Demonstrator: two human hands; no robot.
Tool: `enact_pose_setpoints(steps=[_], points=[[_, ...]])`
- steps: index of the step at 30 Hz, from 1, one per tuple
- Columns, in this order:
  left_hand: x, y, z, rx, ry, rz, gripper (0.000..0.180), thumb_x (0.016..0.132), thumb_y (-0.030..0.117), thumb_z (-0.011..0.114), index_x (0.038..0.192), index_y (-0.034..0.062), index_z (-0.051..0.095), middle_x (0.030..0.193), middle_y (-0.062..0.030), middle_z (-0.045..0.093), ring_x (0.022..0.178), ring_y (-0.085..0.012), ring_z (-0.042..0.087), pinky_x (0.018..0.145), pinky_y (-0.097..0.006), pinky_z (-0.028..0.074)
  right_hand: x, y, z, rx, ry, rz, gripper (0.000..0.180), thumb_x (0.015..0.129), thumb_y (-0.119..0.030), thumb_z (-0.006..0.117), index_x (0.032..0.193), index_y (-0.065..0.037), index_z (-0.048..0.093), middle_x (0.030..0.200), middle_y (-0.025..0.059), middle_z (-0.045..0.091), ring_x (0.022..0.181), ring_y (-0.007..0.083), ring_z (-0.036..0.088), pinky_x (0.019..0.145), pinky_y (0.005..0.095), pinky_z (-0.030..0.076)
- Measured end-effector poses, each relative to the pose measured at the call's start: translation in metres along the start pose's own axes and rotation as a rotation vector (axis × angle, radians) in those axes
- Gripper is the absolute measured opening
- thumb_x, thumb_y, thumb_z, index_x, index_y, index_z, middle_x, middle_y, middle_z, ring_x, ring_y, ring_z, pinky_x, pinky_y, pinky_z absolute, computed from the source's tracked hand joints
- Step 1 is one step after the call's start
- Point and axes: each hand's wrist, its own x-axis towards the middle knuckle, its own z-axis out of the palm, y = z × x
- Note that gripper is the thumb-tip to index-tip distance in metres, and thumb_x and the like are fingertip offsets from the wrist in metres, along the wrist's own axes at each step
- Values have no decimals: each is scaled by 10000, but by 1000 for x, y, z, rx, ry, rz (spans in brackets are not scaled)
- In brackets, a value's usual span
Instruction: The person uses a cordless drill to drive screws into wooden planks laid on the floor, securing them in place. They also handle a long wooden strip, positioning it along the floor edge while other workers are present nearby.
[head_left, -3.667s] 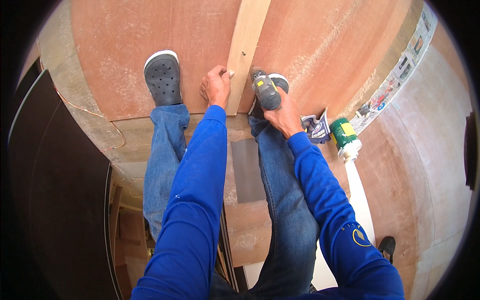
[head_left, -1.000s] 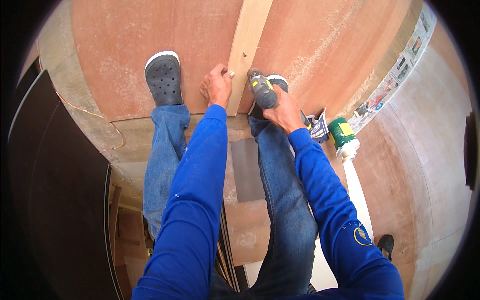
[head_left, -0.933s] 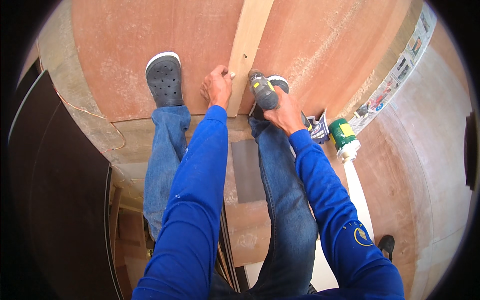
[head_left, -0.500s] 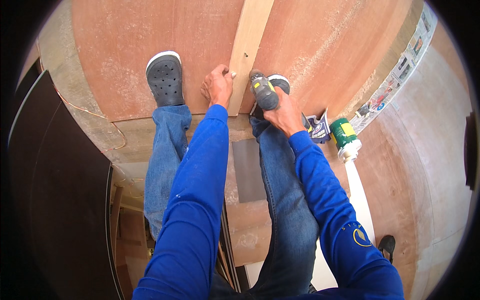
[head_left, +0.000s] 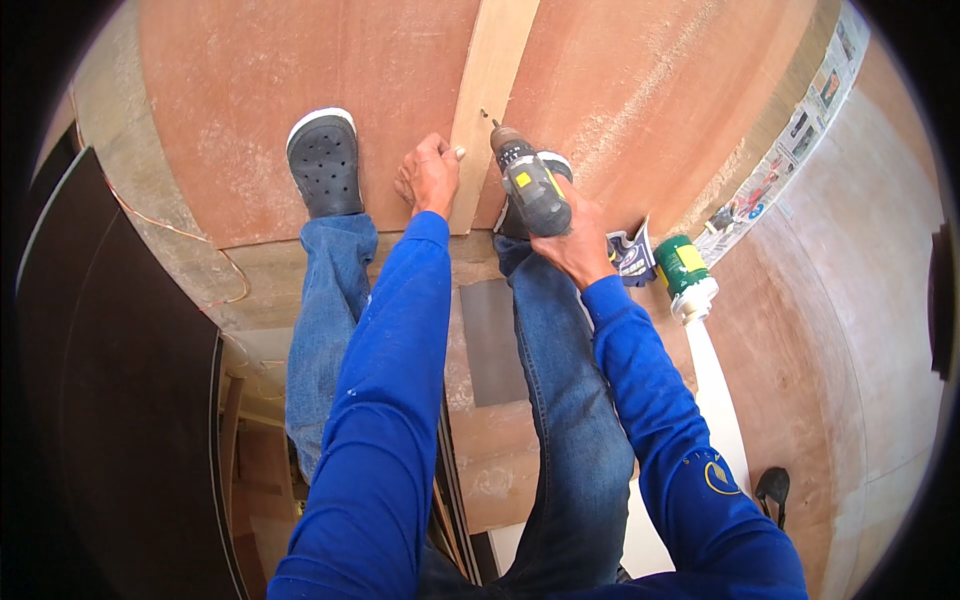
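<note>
My right hand (head_left: pixel 578 232) is wrapped round a cordless drill (head_left: pixel 536 187), grey and black with yellow patches. Its thin bit points up and left, its tip just short of a small dark spot (head_left: pixel 484 113) on a pale wooden strip (head_left: pixel 490 75). Whether that spot is a screw or a hole is too small to tell. At the strip's left edge, my left hand (head_left: pixel 428 178) has its fingers curled in and its thumb out to the right; anything inside it is hidden. The strip lies across a reddish plywood sheet (head_left: pixel 300 60) dusted with sawdust.
My feet in dark clogs (head_left: pixel 326 165) stand on the plywood either side of the strip. To the right are a crumpled printed packet (head_left: pixel 632 255), a green can (head_left: pixel 682 262) and a newspaper strip (head_left: pixel 800 135). A large dark panel (head_left: pixel 110 380) leans at the left.
The drill has swung round in my right hand, so its bit now shows and points toward the dark spot. My left hand stays curled beside the strip.
</note>
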Motion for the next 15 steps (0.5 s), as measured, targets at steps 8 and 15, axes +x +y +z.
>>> enact_pose_setpoints(steps=[8,15], points=[[1,0,-2,-11,14,20,246,821,353,804,908,128,754,939,-184,754,959,-424,700,814,-534,502,11,-3,6,-57,-60,84,442,733,-91,758,1165,-78,661,950,207,726,907,425,710,781,441,567],[2,-1,-1,-7,9,11,248,824,355,803,913,128,760,942,-189,752,965,-431,699,816,-543,504,13,-9,8,-97,-76,139,445,697,-116,784,1118,-87,644,939,217,722,915,443,696,786,481,557]])
